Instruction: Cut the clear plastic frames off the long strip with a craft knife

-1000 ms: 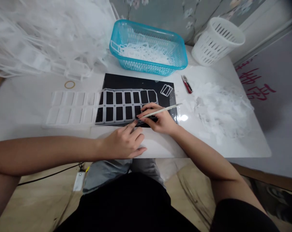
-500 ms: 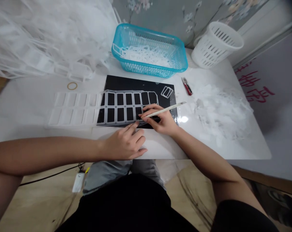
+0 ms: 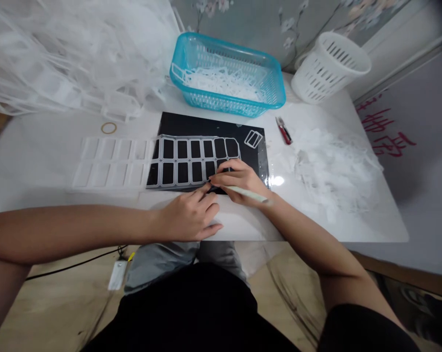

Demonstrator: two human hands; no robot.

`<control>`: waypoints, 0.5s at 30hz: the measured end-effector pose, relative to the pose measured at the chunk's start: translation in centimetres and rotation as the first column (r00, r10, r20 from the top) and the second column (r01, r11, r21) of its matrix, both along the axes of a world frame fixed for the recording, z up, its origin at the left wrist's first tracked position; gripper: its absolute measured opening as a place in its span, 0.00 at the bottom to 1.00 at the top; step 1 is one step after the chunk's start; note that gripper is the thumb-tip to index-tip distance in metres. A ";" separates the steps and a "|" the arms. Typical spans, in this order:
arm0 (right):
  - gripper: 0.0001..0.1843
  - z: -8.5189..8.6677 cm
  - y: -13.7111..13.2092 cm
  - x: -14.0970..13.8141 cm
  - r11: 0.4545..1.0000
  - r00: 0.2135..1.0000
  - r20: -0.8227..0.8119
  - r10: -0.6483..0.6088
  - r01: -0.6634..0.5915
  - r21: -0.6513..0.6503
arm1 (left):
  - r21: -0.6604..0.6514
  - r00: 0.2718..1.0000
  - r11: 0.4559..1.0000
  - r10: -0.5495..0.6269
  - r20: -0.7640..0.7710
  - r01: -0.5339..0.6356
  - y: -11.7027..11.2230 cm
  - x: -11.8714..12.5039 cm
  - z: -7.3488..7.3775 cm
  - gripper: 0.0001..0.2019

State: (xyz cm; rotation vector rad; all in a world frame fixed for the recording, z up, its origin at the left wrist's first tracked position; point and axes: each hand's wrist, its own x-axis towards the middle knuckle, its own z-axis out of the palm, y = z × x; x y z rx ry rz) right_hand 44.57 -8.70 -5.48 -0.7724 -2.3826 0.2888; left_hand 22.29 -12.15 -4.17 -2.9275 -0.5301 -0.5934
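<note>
Trimming work sits mid-way, by the look of the table [image 3: 41,161]: a long white plastic grid of small frames [image 3: 158,161] lies flat across it, its right half on a black mat [image 3: 206,124] and its left half on the bare white top. The right hand [image 3: 239,182] rests on the grid's right end at the near edge of the mat, fingers pinched closed around a thin pale knife [image 3: 248,194] whose handle points back toward the wrist and whose tip is hidden under the fingers. The left hand [image 3: 191,217] lies just beside it on the table's near edge, fingers loosely curled and holding nothing, the forefinger stretched out to press the grid's lower rim next to the knife. One small loose frame [image 3: 253,139] lies apart on the mat's far right corner, which I judge to be a piece already cut free; the two rows of cells to the left all appear joined to their strip, so most of this sheet looks untouched. Behind the mat a blue basket [image 3: 272,83] holds a tangle of white pieces, and a heap of white scraps [image 3: 334,166] spreads to the right, both suggesting a good share of work finished. A large mound of white grids [image 3: 59,58] at the far left seems to be waiting. Red snips [image 3: 283,130], a rubber band [image 3: 108,128] and a white slotted bin [image 3: 328,63] lie well apart from the hands.
</note>
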 end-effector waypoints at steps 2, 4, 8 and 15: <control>0.11 0.0 0.1 -0.2 0.999 0.997 0.067 -0.025 0.023 0.041 | 0.006 1.000 1.000 0.011 -0.002 -0.011 -0.1 0.0 -0.1 0.19; 0.12 0.1 0.4 -0.4 0.994 0.992 0.078 -0.094 0.090 0.059 | -0.011 1.000 1.000 0.020 -0.005 -0.020 -0.1 -0.1 -0.2 0.19; 0.15 0.2 1.9 0.1 0.939 0.934 -0.117 -0.338 0.344 0.030 | -0.051 1.000 0.999 0.017 0.009 -0.017 0.0 -0.1 -0.1 0.18; 0.13 2.4 3.9 4.3 0.702 0.513 -0.564 -0.647 0.689 -0.179 | -0.074 1.000 0.997 -0.007 -0.004 0.007 0.1 -0.3 -0.1 0.18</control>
